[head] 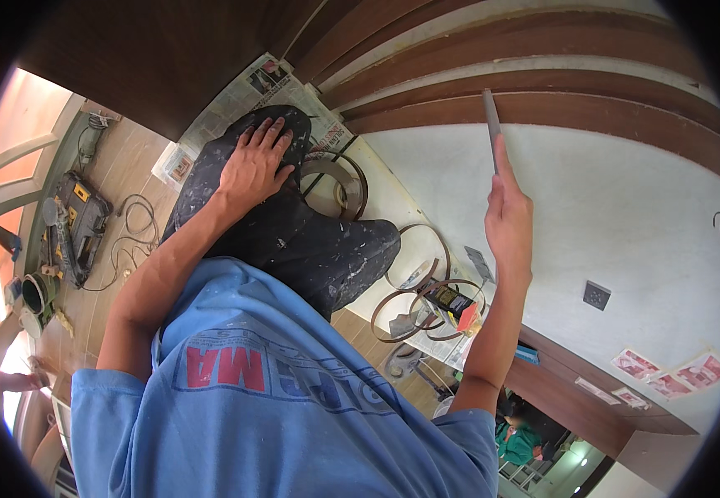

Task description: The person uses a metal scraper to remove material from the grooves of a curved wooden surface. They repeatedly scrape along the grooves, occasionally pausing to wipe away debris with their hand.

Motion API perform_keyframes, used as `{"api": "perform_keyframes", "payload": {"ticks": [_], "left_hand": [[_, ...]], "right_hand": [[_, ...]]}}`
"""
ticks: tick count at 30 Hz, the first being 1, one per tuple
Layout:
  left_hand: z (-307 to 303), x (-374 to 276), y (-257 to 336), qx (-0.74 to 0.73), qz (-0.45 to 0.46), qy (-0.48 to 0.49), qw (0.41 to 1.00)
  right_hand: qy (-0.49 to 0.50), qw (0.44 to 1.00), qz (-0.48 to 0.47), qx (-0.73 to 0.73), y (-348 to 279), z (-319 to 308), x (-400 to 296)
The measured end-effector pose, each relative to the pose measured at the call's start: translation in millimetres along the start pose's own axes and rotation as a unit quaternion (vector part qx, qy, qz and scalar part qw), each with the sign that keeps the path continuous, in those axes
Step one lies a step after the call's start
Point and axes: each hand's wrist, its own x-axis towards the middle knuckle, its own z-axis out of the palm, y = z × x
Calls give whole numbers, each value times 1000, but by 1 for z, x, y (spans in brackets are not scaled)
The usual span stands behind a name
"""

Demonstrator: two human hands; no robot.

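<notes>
My right hand (pixel 508 215) grips a long, narrow, flat grey tool, which looks like a metal file (pixel 491 118), with the index finger stretched along it. The file's far end meets the edge of the lowest curved brown wood strip (pixel 584 107) on the white wall. My left hand (pixel 257 159) rests with spread fingers on the knee of my black, paint-spattered trousers (pixel 285 239) and holds nothing. Beside that knee lies a coil of wide edge-banding strip (pixel 355 187), partly hidden by my leg.
Newspaper (pixel 223 115) covers part of the pale plank (pixel 391 187). Thin brown strip loops (pixel 375 324) surround a black can (pixel 450 302). On the floor stand a tool case (pixel 86 205), a cable (pixel 130 218) and a green pot (pixel 39 292). A person in green (pixel 517 443) is at lower right.
</notes>
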Motion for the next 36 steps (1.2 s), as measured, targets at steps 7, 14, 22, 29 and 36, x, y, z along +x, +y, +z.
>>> {"api": "perform_keyframes", "payload": {"ticks": [7, 14, 22, 29, 36], "left_hand": [[0, -1, -3, 5, 4, 5, 1000], [1, 0, -3, 8, -1, -1, 1000], [0, -1, -4, 9, 2, 8, 1000], [3, -3, 0, 17, 12, 1, 1000], [3, 0, -2, 23, 11, 2, 1000]], "right_hand": [[-60, 998, -23, -10, 8, 71, 22], [-51, 999, -6, -12, 9, 44, 10], [-45, 999, -13, 1, 11, 61, 16], [-76, 997, -17, -19, 13, 106, 26], [-57, 998, -32, -23, 17, 99, 21]]}}
